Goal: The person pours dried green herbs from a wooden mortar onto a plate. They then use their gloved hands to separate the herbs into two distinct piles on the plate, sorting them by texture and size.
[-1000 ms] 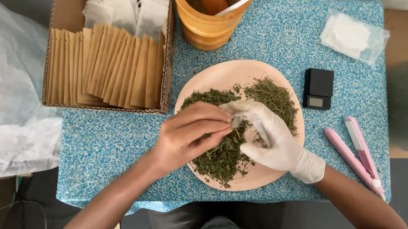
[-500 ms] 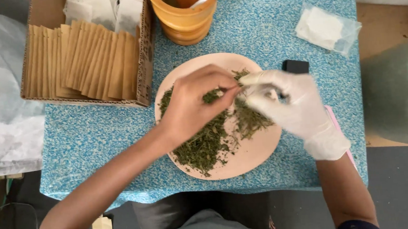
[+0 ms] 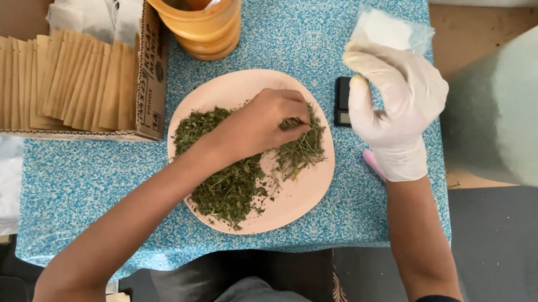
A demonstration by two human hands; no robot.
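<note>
Two hands are at work over a blue speckled table [image 3: 84, 181], and we take them from the near edge outward. Our bare left hand [image 3: 261, 123] reaches in from the lower left and rests on the dried green herb [image 3: 234, 184], fingertips pinched narrow on a small tuft near the middle of the pink plate [image 3: 297, 199]. The herb lies in a loose heap whose long axis runs from the plate's near side up and away toward the far right, with a stemmier clump [image 3: 300, 149] splayed at the right end, its stalks pointing toward the plate's right rim. Our gloved right hand [image 3: 396, 99] hovers to the right of the plate, above a small black scale [image 3: 342, 101]; its fingers curl loosely, and we cannot tell whether they hold anything. A pink tool [image 3: 372, 163] peeks out below the wrist. We judge the chief risk to be spillage: the heap sits close to the near rim, and a sideways drag of the pinching hand could push flakes onto the table. The gloved hand, low over the scale, could also knock it. Farther off stand a clear bag [image 3: 392, 28] of something white, a yellow tub [image 3: 208, 27] holding utensils, and a cardboard box [image 3: 152, 71] packed with brown paper pouches [image 3: 65, 82].
</note>
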